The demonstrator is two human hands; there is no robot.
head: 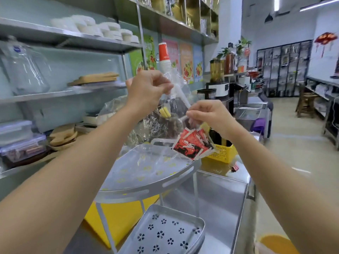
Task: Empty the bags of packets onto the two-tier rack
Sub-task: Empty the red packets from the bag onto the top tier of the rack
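Bag [178, 99] above rack [176, 177] edge

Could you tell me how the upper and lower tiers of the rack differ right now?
The upper tier has clear plastic lying on it and red packets hanging just above its far edge; the lower tier is bare. The upper tier's holes show yellow, the lower tier's dark. Both are grey perforated metal trays with raised rims.

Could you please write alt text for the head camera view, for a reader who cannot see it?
Two bare hands hold a clear plastic bag of red packets above the top tier of a metal rack: the left hand pinches the bag high, the right hand lower. The lower tier holds no packets. A yellow basket stands behind.
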